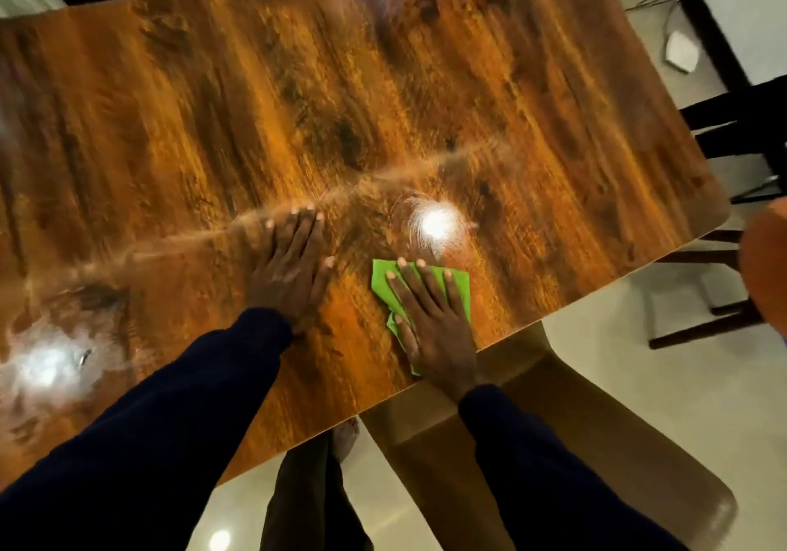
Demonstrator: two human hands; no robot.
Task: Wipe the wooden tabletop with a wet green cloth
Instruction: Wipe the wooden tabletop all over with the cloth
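The glossy wooden tabletop (298, 103) fills most of the head view, with bright lamp reflections and a faint wet streak across its middle. A green cloth (460, 284) lies flat near the table's front edge. My right hand (434, 324) presses down on the cloth with fingers spread, covering its middle; green shows around the fingertips and beside the thumb. My left hand (289, 269) rests flat on bare wood to the left of the cloth, fingers together, holding nothing.
A brown chair (575, 444) stands under the table's front edge at my right. Dark wooden chair frames (724, 124) sit beyond the right end of the table. My legs (306, 486) stand on pale tiled floor (639, 359). An orange object (766, 261) shows at the right edge.
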